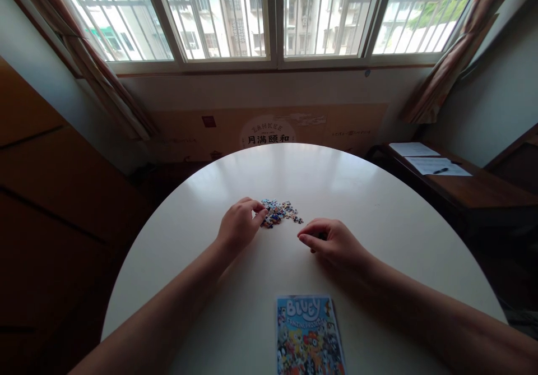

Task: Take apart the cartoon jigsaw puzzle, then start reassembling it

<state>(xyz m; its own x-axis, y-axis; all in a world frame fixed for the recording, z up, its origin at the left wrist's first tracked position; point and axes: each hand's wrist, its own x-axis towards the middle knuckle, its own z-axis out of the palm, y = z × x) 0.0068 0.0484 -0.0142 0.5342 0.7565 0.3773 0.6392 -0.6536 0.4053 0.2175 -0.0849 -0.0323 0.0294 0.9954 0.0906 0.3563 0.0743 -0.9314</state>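
Round white table [378,207]: left hand [240,225] pinches puzzle pieces [281,211] mid-table; right hand [334,243] curled, can't tell if holding; Bluey card [309,336] at near edge.

Round white bench [378,195], glossy top catching glare. Far beyond the left hand [240,226] and right hand [336,244]: wide barred window [269,13], daylight in (room otherwise dim), curtains [96,78] tied back at both ends. Printed cardboard [269,129] leans under the sill. Wood panelling [50,195] outboard of left hand; dark side table [483,190] with papers [437,166] outboard of right hand, grey wall [500,100] behind it.
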